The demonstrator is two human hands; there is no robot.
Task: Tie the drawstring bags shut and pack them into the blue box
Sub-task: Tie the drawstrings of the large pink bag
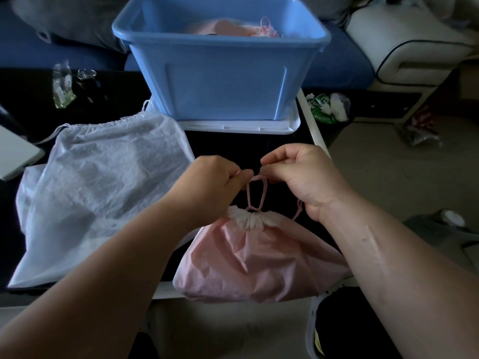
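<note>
Head view: a pink drawstring bag (259, 260) lies at the near edge of the dark table (228, 149), close to its right corner, its bottom hanging over that edge. Its neck is gathered shut, and the pink cord (255, 193) rises from it in a loop. The left hand (215, 185) and right hand (300, 177) each have their fingers pinched tight on the cord, close together above the neck. The blue box (220, 81) stands on a white lid (241, 126) at the far edge, with pink bags (233, 28) inside. A bare strip of table lies between lid and hands. A white drawstring bag (103, 182) lies flat on the left side, reaching the near edge
</note>
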